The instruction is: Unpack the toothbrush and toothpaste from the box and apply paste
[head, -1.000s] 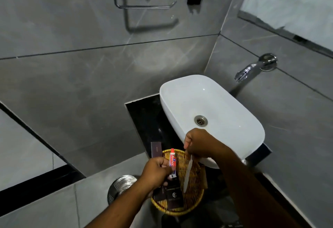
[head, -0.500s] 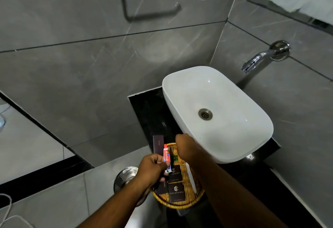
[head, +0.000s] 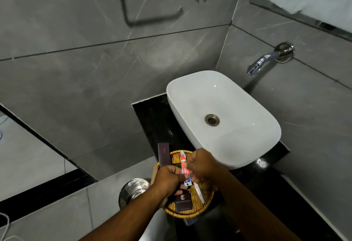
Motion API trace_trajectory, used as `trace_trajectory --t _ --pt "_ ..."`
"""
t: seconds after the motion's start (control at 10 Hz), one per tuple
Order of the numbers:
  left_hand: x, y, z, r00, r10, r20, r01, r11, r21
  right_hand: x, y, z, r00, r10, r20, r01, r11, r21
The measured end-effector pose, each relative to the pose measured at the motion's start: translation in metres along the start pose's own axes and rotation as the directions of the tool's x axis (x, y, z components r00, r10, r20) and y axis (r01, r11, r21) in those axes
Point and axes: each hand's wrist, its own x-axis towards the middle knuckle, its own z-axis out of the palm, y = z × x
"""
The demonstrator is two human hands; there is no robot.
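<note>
Hands have closed together over the basket (head: 190, 214) since a second ago: left hand (head: 167, 178) is curled round the paste tube (head: 185, 170) and dark box (head: 183, 201), right hand (head: 202, 165) has come onto the tube's side, fingers bent (exact grip hidden). Uncapping seems near. Sink (head: 224, 118) sits just beyond, tap (head: 266, 60) above. Toothbrush (head: 199, 193) pokes out below the right hand, and a second box (head: 163, 154) leans on the rim.

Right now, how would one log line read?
left hand: holds toothpaste tube | right hand: at tube, toothbrush below | over basket | paste: not applied
</note>
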Motion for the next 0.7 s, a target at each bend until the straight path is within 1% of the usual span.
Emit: trace_trajectory --t 0.1,0.2,0.3,0.4,0.5,0.6,0.7 --pt "0.000 -0.004 0.008 0.999 -0.006 0.033 0.004 0.999 0.038 -0.006 0.020 0.008 0.999 0.029 0.017 -0.028 0.999 -0.032" --pt "0.000 -0.008 0.011 0.999 -0.002 0.051 -0.006 0.987 0.164 -0.009 0.035 0.012 0.996 0.068 0.051 -0.069 0.997 0.018" --pt "0.001 -0.006 0.009 0.997 0.074 0.002 -0.071 0.953 0.295 -0.014 0.043 0.015 0.992 0.117 0.053 -0.117 0.993 0.004" --pt "0.003 -0.001 0.003 0.987 0.146 -0.069 -0.117 0.943 0.313 -0.013 0.046 0.021 0.995 0.099 0.030 -0.099 0.995 0.005" --pt "0.003 0.004 -0.004 0.981 0.163 -0.105 -0.125 0.946 0.299 -0.010 0.044 0.026 0.997 0.079 0.000 -0.079 0.997 -0.013" --pt "0.000 0.005 -0.008 0.977 0.173 -0.120 -0.139 0.957 0.255 -0.007 0.040 0.034 0.993 0.113 -0.045 -0.106 0.985 0.133" --pt "-0.002 0.006 -0.010 0.981 0.172 -0.088 -0.150 0.964 0.219 -0.005 0.049 0.034 0.990 0.141 -0.027 -0.139 0.988 0.075"
